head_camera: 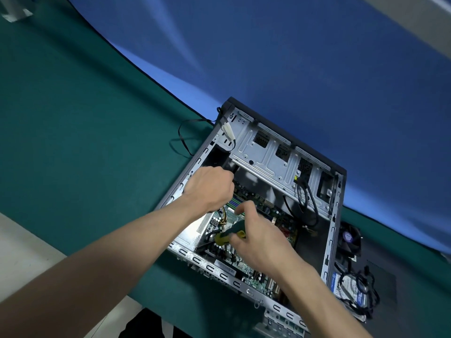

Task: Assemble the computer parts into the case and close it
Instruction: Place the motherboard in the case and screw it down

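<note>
the open computer case [258,147], a grey sheet-metal box with stamped slots along its rims, is lying on its side on the green cloth-covered surface [73,118]. the green motherboard [275,213] is sitting flat on its floor. your right hand [258,240] is gripping a screwdriver [230,232] by its green-and-yellow handle, fingers curled round it above the board. your left hand [210,189] is reaching in at the case's left wall with fingers curled; what they are holding, you cannot tell. a black square fan [349,237] is lying just beside the case's right wall, with a flat hard drive [341,284] under tangled black cables [363,296] near it.
</note>
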Tool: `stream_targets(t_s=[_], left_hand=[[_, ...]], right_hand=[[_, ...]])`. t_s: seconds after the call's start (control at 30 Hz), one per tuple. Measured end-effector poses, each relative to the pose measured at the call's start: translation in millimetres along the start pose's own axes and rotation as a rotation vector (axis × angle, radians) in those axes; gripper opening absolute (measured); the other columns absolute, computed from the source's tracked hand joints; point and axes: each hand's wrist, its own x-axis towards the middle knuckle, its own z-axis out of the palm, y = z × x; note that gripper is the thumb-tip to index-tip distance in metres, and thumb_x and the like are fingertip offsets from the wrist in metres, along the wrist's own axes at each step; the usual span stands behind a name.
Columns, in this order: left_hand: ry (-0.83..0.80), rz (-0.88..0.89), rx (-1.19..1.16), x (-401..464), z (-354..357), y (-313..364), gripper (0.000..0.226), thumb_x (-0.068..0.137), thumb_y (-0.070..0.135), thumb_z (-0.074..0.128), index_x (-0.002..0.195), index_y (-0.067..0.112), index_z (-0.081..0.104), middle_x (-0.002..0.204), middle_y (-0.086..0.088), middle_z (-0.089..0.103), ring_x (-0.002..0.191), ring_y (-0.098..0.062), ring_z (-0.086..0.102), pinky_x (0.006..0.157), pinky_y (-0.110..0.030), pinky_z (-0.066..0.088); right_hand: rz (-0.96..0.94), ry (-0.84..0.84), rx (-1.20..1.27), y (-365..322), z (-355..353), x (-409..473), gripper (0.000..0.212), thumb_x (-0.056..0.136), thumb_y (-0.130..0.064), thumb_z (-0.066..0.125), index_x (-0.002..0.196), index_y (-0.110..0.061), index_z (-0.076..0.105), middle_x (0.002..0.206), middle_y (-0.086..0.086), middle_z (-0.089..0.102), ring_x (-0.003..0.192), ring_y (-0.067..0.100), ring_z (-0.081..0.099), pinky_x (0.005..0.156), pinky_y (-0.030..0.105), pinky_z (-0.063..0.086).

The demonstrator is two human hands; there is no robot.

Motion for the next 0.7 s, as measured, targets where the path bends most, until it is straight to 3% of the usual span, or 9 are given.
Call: stream_targets(t_s=[0.1,0.17,0.27,0.33,0.4,0.53,0.6,0.7], left_hand=[[0.000,-0.004,0.006,0,0,0,0.034,0.091,0.020,0.035,0.057,0.020,0.030,0.053,0.002,0.037,0.053,-0.023,0.044,0.055,-0.031,0.031],[0.002,-0.009,0.003,0,0,0,0.034,0.090,0.019,0.035,0.057,0.019,0.032,0.053,0.001,0.039,0.051,-0.022,0.043,0.055,-0.032,0.032],[-0.006,-0.014,0.007,0,-1,0,0.033,0.089,0.019,0.036,0.056,0.018,0.032,0.052,0.001,0.037,0.047,-0.019,0.037,0.054,-0.031,0.029],[-0.016,-0.015,0.011,0,-2,0,0.033,0.089,0.019,0.036,0.056,0.019,0.031,0.052,0.002,0.036,0.048,-0.020,0.038,0.054,-0.031,0.030],[-0.017,-0.018,0.014,1,-2,0,0.034,0.089,0.019,0.036,0.056,0.019,0.030,0.052,0.002,0.035,0.050,-0.021,0.038,0.055,-0.031,0.030],[-0.020,-0.028,0.010,0,-3,1,0.034,0.089,0.019,0.037,0.056,0.020,0.029,0.053,0.002,0.033,0.046,-0.016,0.031,0.052,-0.032,0.023],[-0.025,-0.028,0.012,0,-3,1,0.033,0.089,0.018,0.037,0.056,0.020,0.030,0.053,0.002,0.034,0.046,-0.016,0.032,0.053,-0.031,0.026],[-0.018,-0.027,0.006,0,-2,1,0.034,0.089,0.019,0.036,0.056,0.020,0.030,0.053,0.002,0.036,0.049,-0.018,0.036,0.055,-0.031,0.029]], right_hand=[[0.045,0.106,-0.091,-7,4,-2,0.033,0.098,-0.048,0.039,0.103,-0.016,0.046,0.095,0.010,0.066,0.084,0.031,0.060,0.067,0.034,0.042],[0.071,0.075,-0.041,-8,4,-3,0.031,0.094,-0.051,0.043,0.100,-0.020,0.042,0.094,0.007,0.065,0.079,0.028,0.055,0.064,0.034,0.036],[0.059,-0.024,0.085,-13,3,-5,0.026,0.090,-0.036,0.052,0.104,-0.029,0.031,0.097,0.003,0.058,0.081,0.025,0.056,0.067,0.035,0.041],[0.065,0.054,0.056,-14,8,-3,0.017,0.096,-0.036,0.046,0.104,-0.023,0.038,0.098,0.007,0.062,0.087,0.030,0.059,0.068,0.034,0.041],[0.122,0.148,-0.011,-15,8,-1,0.032,0.099,-0.045,0.037,0.107,-0.015,0.045,0.099,0.010,0.065,0.090,0.031,0.059,0.069,0.035,0.039],[0.112,0.021,0.126,-12,2,0,0.038,0.093,-0.036,0.049,0.124,-0.025,0.029,0.101,0.006,0.062,0.086,0.027,0.061,0.075,0.037,0.047],[0.104,0.093,0.054,-12,8,-2,0.026,0.097,-0.039,0.045,0.115,-0.020,0.039,0.098,0.007,0.065,0.087,0.029,0.061,0.072,0.036,0.044],[0.159,0.163,0.039,-9,12,-6,0.032,0.095,-0.050,0.041,0.103,-0.019,0.043,0.093,0.004,0.064,0.085,0.028,0.059,0.066,0.035,0.039]])
